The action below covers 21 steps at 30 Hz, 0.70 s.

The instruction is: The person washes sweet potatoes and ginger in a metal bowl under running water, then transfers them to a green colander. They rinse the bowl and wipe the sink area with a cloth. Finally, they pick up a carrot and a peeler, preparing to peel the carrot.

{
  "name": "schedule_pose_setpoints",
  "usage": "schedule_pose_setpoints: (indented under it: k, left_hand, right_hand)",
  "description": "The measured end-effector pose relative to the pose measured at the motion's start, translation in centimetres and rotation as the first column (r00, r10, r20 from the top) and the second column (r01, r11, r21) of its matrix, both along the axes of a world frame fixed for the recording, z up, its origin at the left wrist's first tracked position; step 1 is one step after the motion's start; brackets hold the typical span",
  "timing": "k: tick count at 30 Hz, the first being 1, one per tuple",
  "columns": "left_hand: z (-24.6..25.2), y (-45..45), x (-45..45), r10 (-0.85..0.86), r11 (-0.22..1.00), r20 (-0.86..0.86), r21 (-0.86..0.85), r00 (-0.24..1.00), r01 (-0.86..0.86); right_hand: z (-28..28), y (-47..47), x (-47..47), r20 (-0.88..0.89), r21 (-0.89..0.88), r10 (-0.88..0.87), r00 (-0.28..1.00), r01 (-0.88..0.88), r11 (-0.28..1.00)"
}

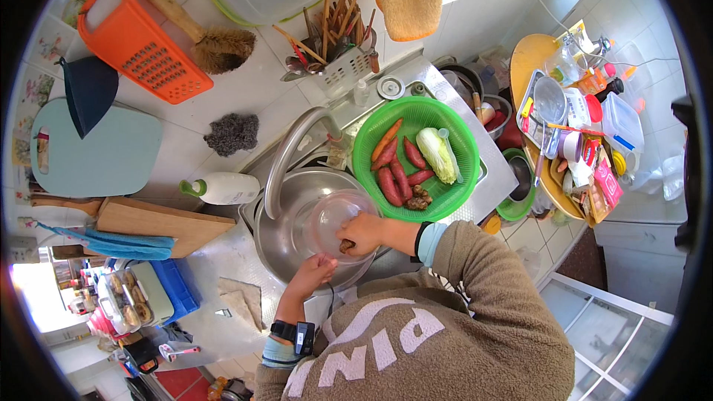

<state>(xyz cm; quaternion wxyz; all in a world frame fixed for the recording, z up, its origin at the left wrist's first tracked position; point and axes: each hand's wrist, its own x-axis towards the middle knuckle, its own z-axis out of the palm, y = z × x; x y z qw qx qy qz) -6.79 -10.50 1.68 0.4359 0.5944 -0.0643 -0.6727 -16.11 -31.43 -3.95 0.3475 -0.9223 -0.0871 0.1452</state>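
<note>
My right hand (pixel 365 234) is over a clear plastic bowl (pixel 337 209), closed around a small brown knobbly root (pixel 347 245), apparently ginger. My left hand (pixel 315 275) is beside the bowl's near edge, fingertips bunched; whether they pinch anything is unclear. The bowl stands in a round steel sink basin (pixel 278 234), under a curved metal faucet (pixel 289 150). A green plastic basket (pixel 362 150) beside the sink holds several red sweet potatoes (pixel 390 185), a carrot (pixel 386 139), a napa cabbage (pixel 437 155) and more knobbly root (pixel 419 198).
Left of the sink are a white bottle (pixel 228 188), a wooden cutting board (pixel 161 225) and a cloth (pixel 242 301). A utensil rack (pixel 348 69) stands behind. A steel-wool scrubber (pixel 232 134) hangs on the tiles. At right is a cluttered wooden table (pixel 523 55).
</note>
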Motion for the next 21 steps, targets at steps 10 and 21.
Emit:
schedule_pose_setpoints:
  k: [10, 21]
  left_hand:
    - [-0.1, -0.7, 0.8, -0.025, 0.997, -0.011, 0.071, 1.000, 0.025]
    - [0.7, -0.6, 1.1, -0.032, 0.994, 0.273, 0.111, 0.961, 0.002]
  right_hand:
    - [0.6, -0.7, -0.4, -0.011, 0.024, 0.018, 1.000, -0.018, 1.000]
    - [2.5, -4.7, -2.2, -0.108, 0.762, -0.531, 0.840, 0.413, 0.498]
